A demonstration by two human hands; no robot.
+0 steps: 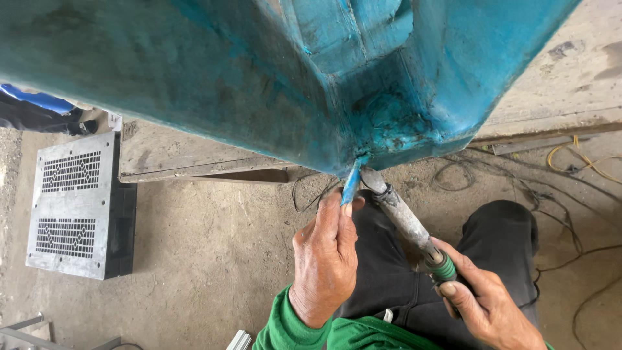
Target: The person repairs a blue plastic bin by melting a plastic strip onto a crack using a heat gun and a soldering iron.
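A large teal-painted metal body (272, 71) fills the top of the view, with a welded corner at its lower edge. My left hand (326, 256) pinches a thin blue rod (350, 183) whose upper end touches that corner. My right hand (486, 304) grips the green-taped handle of a grey, dirt-caked torch-like tool (400, 214). The tool's tip meets the same corner right beside the rod. Both sleeves are green, and my dark trouser legs lie below the hands.
A grey perforated plastic pallet (71, 204) lies on the concrete floor at left. A rusty flat beam (194, 170) runs under the teal body. Thin wires and a yellow cable (583, 159) trail over the floor at right. A dark-clothed person's limb (39, 113) shows at far left.
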